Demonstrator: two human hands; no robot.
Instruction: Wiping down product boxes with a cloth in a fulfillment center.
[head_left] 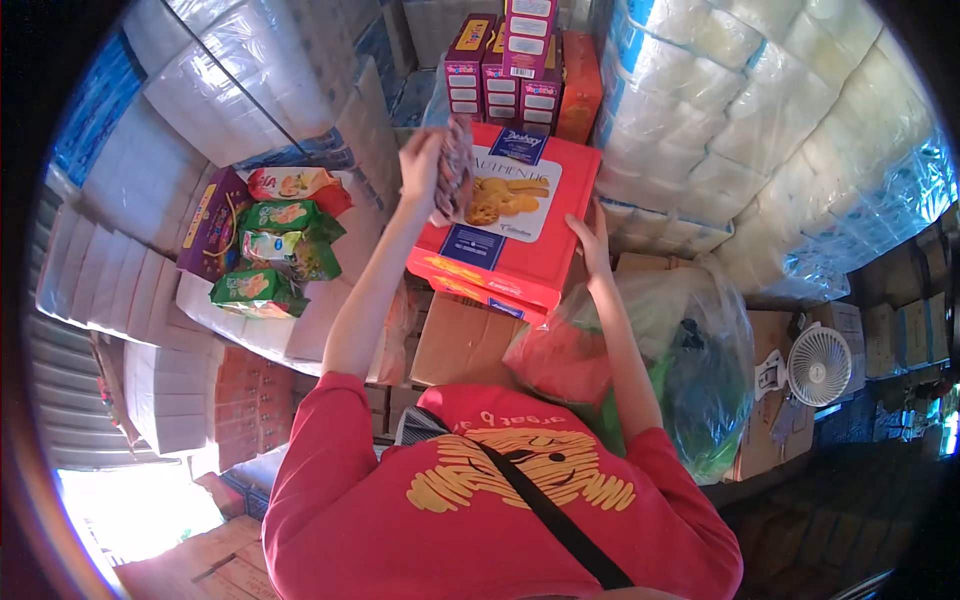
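My left hand (422, 160) is closed on a crumpled, mottled pinkish-grey cloth (455, 175) at the upper left of a red biscuit box (570, 170) with a pale picture label and blue patches. My right hand (588, 235) grips that box at its right side. Beneath it shows a second red layer, and behind it stand several tall purple boxes (465, 75) and an orange box (577, 95).
To the left, green packs (255, 290), a red pack (295, 188) and a purple box (212, 225) lie on white packaging. Wrapped white bundles (700, 110) rise on both sides. A clear bag (700, 390), cartons (460, 340) and a white fan (818, 365) occupy the lower right and middle.
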